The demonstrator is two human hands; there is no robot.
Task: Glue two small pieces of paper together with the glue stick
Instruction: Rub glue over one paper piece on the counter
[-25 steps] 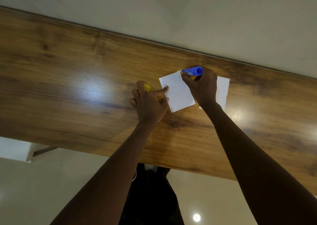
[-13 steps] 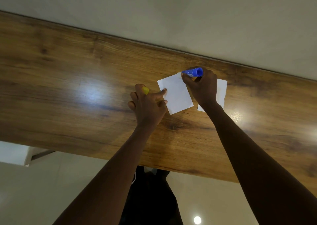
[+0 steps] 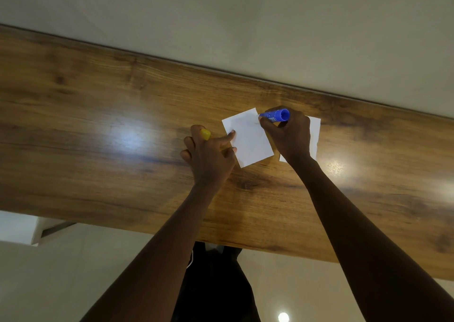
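While the right hand (image 3: 290,135) grips the blue glue stick (image 3: 275,115), tip on the nearer paper (image 3: 250,140), the left hand (image 3: 208,154) curls round a yellow cap (image 3: 205,134), fingertips pinning that sheet's edge; a second paper (image 3: 314,132) lies under the right hand on the wooden worktop (image 3: 98,149).

- Table (image 3: 103,130): wood-grain top, glossy, running slantwise across the view.
- Glare patches on the table: one left of centre (image 3: 127,137), one toward the right (image 3: 335,168).
- Wall (image 3: 245,22): plain, pale, meeting the table's far edge.
- Floor (image 3: 61,272): pale, below the table's near edge; one small bright light spot (image 3: 283,317) on it.
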